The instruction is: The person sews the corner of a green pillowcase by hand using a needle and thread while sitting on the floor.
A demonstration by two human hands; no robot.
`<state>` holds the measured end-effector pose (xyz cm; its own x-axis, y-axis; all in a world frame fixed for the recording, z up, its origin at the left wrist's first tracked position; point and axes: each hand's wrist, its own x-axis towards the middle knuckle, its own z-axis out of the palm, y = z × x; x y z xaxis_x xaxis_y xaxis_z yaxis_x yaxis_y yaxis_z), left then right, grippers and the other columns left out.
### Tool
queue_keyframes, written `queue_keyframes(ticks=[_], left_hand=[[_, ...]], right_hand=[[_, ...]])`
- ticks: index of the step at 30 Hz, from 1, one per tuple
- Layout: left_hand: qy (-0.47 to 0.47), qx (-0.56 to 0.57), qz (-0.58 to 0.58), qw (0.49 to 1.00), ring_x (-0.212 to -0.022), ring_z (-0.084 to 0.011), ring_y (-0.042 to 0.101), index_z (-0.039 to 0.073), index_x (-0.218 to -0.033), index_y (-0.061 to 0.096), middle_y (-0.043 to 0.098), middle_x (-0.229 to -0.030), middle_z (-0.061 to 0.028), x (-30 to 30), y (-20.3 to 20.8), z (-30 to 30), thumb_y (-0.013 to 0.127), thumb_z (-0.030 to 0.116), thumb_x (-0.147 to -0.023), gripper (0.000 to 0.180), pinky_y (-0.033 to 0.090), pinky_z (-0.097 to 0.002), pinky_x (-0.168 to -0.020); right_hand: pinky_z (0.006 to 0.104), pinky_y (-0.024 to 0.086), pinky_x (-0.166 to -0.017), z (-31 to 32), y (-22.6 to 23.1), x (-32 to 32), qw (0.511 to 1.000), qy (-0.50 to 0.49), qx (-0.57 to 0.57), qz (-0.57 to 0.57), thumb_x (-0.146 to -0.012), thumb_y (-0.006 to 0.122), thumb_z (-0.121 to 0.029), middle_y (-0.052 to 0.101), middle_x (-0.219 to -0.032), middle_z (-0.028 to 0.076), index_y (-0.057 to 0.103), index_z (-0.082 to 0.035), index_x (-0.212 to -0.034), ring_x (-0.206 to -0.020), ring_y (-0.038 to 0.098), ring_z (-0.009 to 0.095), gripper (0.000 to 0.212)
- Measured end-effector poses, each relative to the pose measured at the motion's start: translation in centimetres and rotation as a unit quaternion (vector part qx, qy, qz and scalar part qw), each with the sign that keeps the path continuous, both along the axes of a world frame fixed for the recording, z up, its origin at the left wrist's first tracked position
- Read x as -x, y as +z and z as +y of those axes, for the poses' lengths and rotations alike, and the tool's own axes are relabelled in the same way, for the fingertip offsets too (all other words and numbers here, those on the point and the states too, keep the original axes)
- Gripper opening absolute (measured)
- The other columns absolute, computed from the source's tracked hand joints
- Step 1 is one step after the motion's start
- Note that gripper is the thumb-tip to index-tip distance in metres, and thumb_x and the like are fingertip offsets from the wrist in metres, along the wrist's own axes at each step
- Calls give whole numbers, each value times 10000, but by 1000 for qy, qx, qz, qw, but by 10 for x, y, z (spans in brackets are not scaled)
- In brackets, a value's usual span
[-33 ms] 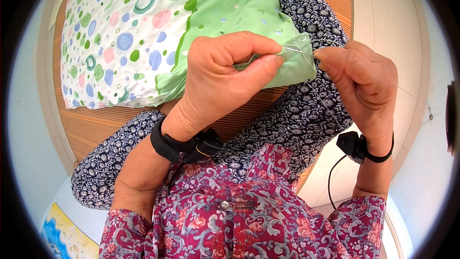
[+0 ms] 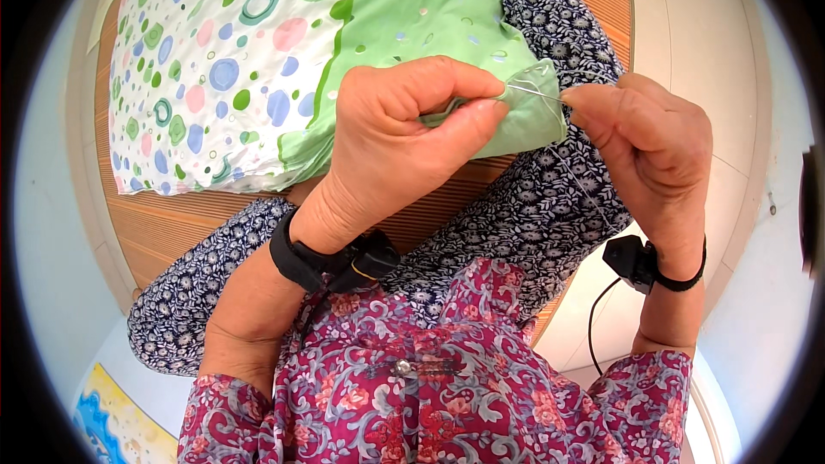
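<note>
A duvet-like cover in white with coloured dots (image 2: 225,74) and a green border (image 2: 412,13) lies before me. My left hand (image 2: 404,133) is closed, thumb and forefinger pinching at the edge of the green cloth; the exact grip is partly hidden by the fingers. Opposite it, my right hand (image 2: 644,137) pinches one end of a thin needle (image 2: 537,93), whose other end reaches the left fingertips. White thread (image 2: 577,182) loops over the green corner and hangs down across my dark flowered trousers. The green corner (image 2: 537,125) sticks out between both hands.
The cover and my legs rest on a brown striped mat (image 2: 146,236). Pale floor tiles (image 2: 696,60) lie to the right, beside a light blue wall (image 2: 778,292). A black device with a cable (image 2: 593,326) is strapped to my right wrist; another (image 2: 365,259) sits on the left.
</note>
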<state>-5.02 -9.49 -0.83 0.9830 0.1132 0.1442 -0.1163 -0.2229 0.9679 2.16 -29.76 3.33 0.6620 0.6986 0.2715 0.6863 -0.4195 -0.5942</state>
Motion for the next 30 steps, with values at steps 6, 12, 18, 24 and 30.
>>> queue_keyframes(ticks=[6,12,18,24,30], left_hand=[[12,-64,-59,996,-532,-54,561,16,-820,685,657,-672,-51,0,-2,0,698,37,-760,65,427,-196,-483],[26,-79,-85,993,-527,-122,613,30,-815,686,667,-677,-64,0,-3,-2,691,24,-753,63,458,-234,-485],[30,-97,-102,990,-531,-183,630,37,-812,689,666,-692,-90,0,-5,-3,689,7,-734,83,467,-249,-482],[0,-50,-31,998,-643,-30,562,-5,-895,696,682,-764,-15,4,-1,-1,704,-26,-789,108,441,-181,-566],[22,33,83,996,-690,-27,578,-12,-887,678,685,-801,-15,3,4,-1,692,-8,-806,82,453,-172,-608]], right_hand=[[256,371,-484,4,3,0,1000,5,-5,-11,-761,685,28,512,-607,43,686,-48,-904,-531,497,149,162],[265,370,-477,7,9,0,999,6,33,-24,-730,669,66,498,-599,52,681,-42,-900,-518,487,158,202],[262,364,-475,10,5,0,999,6,40,-36,-725,669,71,490,-597,55,681,-43,-898,-515,484,158,207],[247,371,-488,9,-2,0,1000,-7,-17,17,-756,678,52,520,-623,39,688,-51,-896,-545,501,137,174],[240,373,-495,2,5,-14,1000,20,2,8,-759,693,23,532,-639,29,689,-44,-883,-566,512,129,141]])
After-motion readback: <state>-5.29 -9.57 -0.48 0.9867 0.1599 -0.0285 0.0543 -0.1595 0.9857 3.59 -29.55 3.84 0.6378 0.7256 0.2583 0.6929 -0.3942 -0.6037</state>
